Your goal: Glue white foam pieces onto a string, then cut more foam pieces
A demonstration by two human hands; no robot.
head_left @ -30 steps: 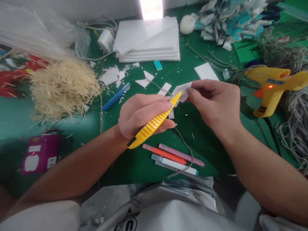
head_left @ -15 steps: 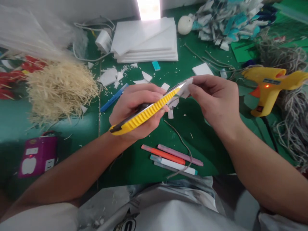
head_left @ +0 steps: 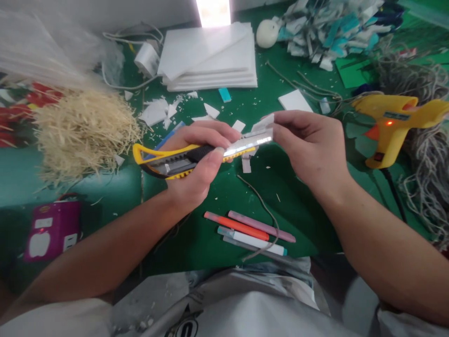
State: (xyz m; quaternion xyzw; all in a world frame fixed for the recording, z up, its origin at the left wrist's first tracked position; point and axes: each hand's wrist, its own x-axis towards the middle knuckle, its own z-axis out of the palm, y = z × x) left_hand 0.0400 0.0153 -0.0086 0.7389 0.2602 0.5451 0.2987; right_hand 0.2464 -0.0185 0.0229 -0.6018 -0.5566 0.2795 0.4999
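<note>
Yellow and black plastic makes up the snap-off utility knife (head_left: 182,160) that the left hand (head_left: 200,175) curls round, thumb near the blade's base; the right hand (head_left: 312,145) pinches a small white piece (head_left: 263,123) between thumb and fingers, holding it above the green surface (head_left: 298,201) with the blade laid across it; whether the edge bites cannot be told. Cutting looks to be under way, with this piece unfinished; white offcuts (head_left: 154,111) on the surface suggest some trimming is done; uncut-looking white sheets (head_left: 210,61) stand stacked behind; the glue gun (head_left: 394,117), its light glowing red, lies unheld at the right.
</note>
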